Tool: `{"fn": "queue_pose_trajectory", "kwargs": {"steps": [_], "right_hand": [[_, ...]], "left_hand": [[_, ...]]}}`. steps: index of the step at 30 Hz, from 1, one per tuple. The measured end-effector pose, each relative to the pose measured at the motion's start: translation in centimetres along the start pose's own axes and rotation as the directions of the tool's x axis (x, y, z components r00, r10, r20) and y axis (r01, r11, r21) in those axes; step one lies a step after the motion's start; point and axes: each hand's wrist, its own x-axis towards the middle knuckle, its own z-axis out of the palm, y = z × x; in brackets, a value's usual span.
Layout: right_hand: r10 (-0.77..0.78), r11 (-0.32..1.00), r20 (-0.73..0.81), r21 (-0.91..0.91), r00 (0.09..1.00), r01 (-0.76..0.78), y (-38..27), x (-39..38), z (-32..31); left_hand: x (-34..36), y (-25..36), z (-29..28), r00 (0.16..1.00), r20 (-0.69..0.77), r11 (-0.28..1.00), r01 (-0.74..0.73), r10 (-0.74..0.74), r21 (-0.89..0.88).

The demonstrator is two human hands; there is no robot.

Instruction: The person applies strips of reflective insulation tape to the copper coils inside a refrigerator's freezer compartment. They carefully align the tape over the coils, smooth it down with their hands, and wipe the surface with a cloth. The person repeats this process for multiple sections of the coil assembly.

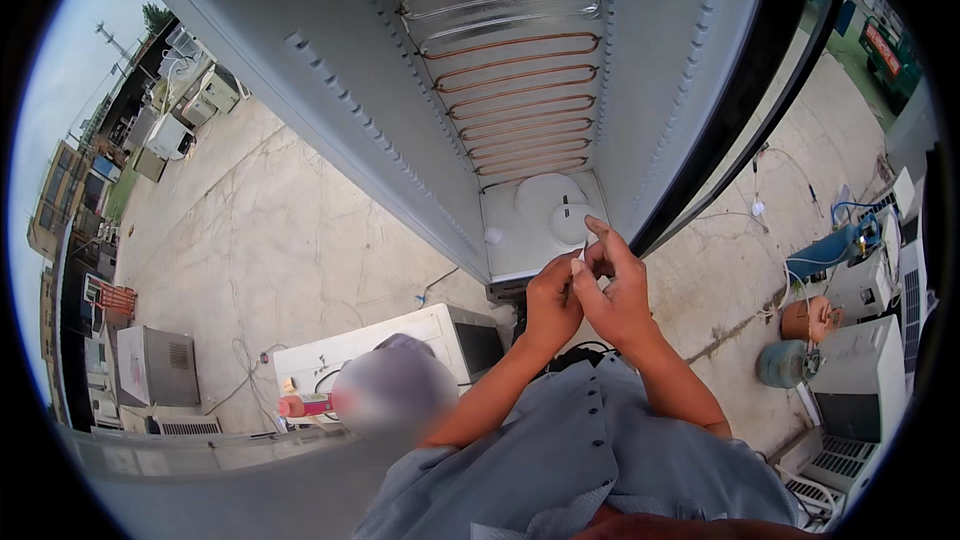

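Observation:
My left hand (555,302) and my right hand (618,292) meet in front of the cabinet opening, fingers closed and touching. Between the fingertips shows the edge of a small thin white piece (582,254); its kind I cannot make out, and most of it is hidden. Just beyond my hands stands a tall open refrigerator cabinet (400,150) with white inner walls. Rows of copper tubing (530,105) run across its back wall, with silvery foil (500,2) covering the upper rows. On the cabinet's white floor lies a round white disc (570,224).
Left of me stands a white appliance (370,352) with a pink-red bottle (303,405) on it, beside a blurred shape. To the right are a blue cylinder (822,252), an orange-brown tank (808,320), a green-grey tank (782,365) and air-conditioner units. Cables (240,360) trail over the concrete.

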Motion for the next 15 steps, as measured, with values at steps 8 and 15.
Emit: {"fn": "queue_pose_trajectory", "kwargs": {"steps": [8, 15], "right_hand": [[0.194, 0.97, -0.079, 0.167, 0.978, -0.178, 2.9, -0.4, -2.5], [0.348, 0.879, 0.126, 0.299, 0.929, -0.37, 2.8, 0.7, -3.7]], "left_hand": [[1.6, 1.0, -1.5, 0.907, 0.112, 0.785, 0.408, -0.406, -0.466], [0.9, 0.7, -1.5, 0.885, 0.276, 0.746, 0.465, -0.376, -0.477]]}}
